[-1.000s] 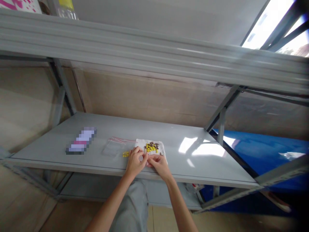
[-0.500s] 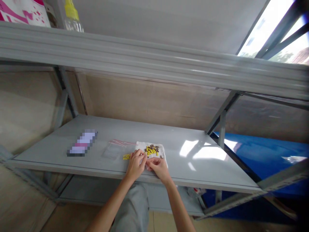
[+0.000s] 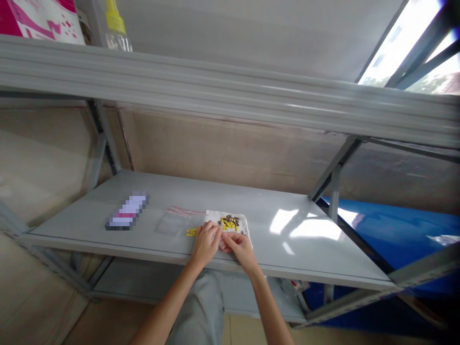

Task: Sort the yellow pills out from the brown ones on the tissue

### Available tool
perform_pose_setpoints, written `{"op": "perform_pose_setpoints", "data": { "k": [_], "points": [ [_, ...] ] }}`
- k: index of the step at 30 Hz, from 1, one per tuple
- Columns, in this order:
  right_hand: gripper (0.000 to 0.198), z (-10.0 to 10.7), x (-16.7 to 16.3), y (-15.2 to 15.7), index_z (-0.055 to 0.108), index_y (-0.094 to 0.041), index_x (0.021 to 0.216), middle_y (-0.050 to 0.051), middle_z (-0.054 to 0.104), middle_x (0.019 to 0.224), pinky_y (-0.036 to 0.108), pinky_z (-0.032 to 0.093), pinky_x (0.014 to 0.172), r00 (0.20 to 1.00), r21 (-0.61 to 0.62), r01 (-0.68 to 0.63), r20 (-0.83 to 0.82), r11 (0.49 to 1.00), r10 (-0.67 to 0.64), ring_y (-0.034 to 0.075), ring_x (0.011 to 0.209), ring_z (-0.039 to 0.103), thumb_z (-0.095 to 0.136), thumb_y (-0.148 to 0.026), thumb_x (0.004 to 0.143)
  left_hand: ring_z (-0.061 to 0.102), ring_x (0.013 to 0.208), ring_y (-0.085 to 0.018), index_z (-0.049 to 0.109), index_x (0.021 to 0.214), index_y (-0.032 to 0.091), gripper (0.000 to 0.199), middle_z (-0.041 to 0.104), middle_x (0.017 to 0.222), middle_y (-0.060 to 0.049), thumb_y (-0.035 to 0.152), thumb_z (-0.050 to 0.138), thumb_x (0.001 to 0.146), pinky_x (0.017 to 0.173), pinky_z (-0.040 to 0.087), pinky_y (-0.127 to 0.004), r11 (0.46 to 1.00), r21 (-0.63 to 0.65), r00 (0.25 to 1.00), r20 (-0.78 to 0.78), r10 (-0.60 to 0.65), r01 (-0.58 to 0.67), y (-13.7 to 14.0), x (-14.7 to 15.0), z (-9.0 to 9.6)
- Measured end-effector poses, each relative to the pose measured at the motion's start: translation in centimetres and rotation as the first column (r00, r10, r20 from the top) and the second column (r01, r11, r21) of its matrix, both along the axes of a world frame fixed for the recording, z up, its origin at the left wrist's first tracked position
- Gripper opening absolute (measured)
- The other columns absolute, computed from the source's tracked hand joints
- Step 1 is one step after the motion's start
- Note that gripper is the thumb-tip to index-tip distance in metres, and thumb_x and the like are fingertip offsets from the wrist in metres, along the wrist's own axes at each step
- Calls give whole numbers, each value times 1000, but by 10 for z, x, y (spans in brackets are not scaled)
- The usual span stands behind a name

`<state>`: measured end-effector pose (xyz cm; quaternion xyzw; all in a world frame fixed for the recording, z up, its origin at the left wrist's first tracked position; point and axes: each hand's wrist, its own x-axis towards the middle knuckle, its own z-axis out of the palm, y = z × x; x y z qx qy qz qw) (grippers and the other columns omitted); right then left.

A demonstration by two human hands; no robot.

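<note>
My left hand (image 3: 207, 241) and my right hand (image 3: 237, 247) meet over the near part of a white cloth (image 3: 214, 215). The fingers of both are bent into a pinch, tips almost touching; whatever they grip is too small or hidden to make out. Just beyond them on the cloth lies a pile of small yellow and dark brown capsule-like pieces (image 3: 230, 223). To the left of my left hand several small yellow pieces (image 3: 191, 232) lie on the grey shelf, partly covered by the hand. Clear zip bags (image 3: 171, 223) with red strips lie flat behind these pieces.
A phone (image 3: 128, 211), blurred out, lies on the left of the grey shelf (image 3: 273, 201). Overhead, an upper shelf edge (image 3: 230, 91) crosses the view, with a yellow-topped bottle (image 3: 117, 26) and a pink-white package (image 3: 46, 21) on it. A blue surface (image 3: 388, 230) stands at the right.
The view has shifted slightly, so everything sits a little further right. Both hands stay together over the cloth, with hardly any change in their fingers.
</note>
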<state>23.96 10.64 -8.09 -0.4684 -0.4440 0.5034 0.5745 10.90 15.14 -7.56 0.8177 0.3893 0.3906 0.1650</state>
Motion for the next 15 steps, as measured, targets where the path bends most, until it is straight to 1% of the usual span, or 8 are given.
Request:
{"op": "perform_pose_setpoints", "data": {
  "k": [8,15],
  "points": [
    [41,-2,1,1,71,-15,75,2,65,65,23,51,54,999,-2,14,-33,1000,-14,12,56,58,75,-53,60,54,86,-16,56,71,18,30,58,84,-2,31,40,93,77,34,-30,1000,-7,1000,7,15,-14,-2,0,1],
    [36,-1,-1,0,71,-15,71,3,66,61,21,50,54,999,8,8,-32,1000,-8,11,53,57,76,-49,61,54,83,-16,56,69,18,30,58,81,-2,35,44,91,77,34,-30,1000,-11,999,38,23,-23,-1,0,2]
  ]
}}
